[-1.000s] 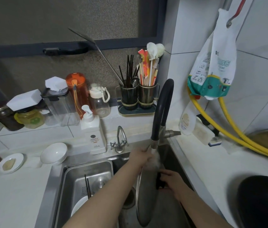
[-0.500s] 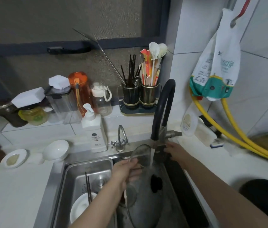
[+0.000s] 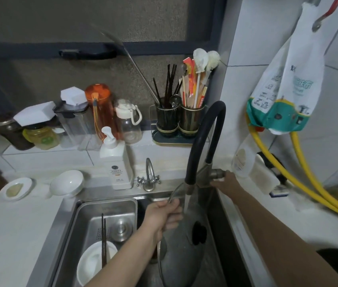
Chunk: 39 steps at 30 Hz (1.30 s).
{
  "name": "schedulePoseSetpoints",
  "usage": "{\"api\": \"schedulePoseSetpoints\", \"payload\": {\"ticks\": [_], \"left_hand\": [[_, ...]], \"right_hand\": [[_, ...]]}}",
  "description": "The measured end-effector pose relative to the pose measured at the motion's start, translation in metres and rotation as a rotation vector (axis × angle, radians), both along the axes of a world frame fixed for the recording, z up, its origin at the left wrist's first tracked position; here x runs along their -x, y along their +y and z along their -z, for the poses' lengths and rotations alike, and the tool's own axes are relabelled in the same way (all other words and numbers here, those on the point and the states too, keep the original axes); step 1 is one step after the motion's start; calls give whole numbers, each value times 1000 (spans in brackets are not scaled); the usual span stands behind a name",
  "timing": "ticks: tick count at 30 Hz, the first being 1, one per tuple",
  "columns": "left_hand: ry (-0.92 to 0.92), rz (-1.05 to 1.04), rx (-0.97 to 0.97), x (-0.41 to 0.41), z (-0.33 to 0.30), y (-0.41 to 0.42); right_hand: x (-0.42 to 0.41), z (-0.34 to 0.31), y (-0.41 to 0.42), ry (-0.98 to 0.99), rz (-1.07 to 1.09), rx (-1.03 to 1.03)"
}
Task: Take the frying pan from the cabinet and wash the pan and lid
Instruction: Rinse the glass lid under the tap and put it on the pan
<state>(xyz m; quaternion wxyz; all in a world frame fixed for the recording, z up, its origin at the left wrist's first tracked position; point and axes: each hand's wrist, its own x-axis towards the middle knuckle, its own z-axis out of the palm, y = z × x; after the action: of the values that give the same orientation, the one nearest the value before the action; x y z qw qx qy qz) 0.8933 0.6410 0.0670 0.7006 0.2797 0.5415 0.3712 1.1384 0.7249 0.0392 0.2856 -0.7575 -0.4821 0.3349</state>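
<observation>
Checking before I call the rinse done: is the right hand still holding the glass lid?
No: only the left hand grips the glass lid by its rim; the right hand is on the faucet handle.

I see a soap dispenser (image 3: 115,162) behind the sink (image 3: 68,220), two utensil cups (image 3: 179,119) on the ledge, yellow hoses (image 3: 306,179) at right.

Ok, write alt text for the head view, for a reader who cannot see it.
A person's left hand grips a glass pan lid by its rim under the black faucet over a steel sink, while the right hand holds the faucet's lever.
</observation>
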Motion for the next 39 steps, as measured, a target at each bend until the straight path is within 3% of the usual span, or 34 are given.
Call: {"api": "schedulePoseSetpoints", "payload": {"ticks": [8, 12, 15, 21, 30, 35, 39], "left_hand": [[1, -37, -1, 5, 1, 0], [-5, -75, 10, 12, 3, -1], [-53, -104, 7, 22, 2, -2], [-39, -168, 32, 45, 0, -4], [-130, -219, 74, 87, 19, -18], [-55, -173, -29, 101, 21, -29], [48, -132, -101, 106, 20, -30]], "right_hand": [[-34, 49, 31, 176, 59, -27], [-1, -1, -7, 94, 52, -96], [20, 2, -29, 57, -41, -64], [96, 4, -113, 188, -154, 43], [136, 13, -144, -135, -158, -76], [151, -2, -151, -298, -152, -96], [159, -11, -159, -313, -129, -87]]}}
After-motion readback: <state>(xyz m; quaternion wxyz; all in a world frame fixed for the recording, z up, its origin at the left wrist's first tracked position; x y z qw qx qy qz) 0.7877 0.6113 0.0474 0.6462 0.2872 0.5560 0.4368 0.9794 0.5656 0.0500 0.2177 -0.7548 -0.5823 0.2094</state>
